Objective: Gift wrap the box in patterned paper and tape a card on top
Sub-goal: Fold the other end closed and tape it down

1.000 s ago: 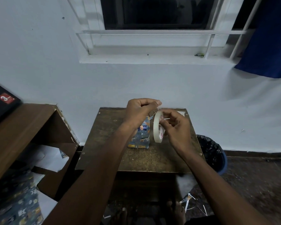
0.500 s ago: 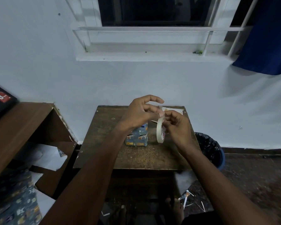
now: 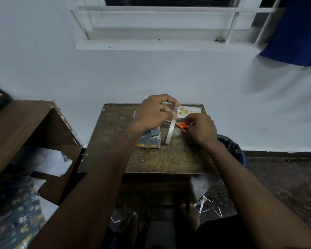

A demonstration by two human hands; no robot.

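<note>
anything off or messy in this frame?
Mostly the floor: thin paper offcuts lie scattered by the person's feet, and crumpled patterned paper is piled at lower left. On the table, the wrapped box, card and scissors look orderly.

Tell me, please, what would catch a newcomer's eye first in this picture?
Probably the two hands raised over the small wooden table: the left hand holds a white tape roll on edge, and the right hand reaches for the orange scissors. Under the left hand stands the wrapped box; the card lies behind.
</note>
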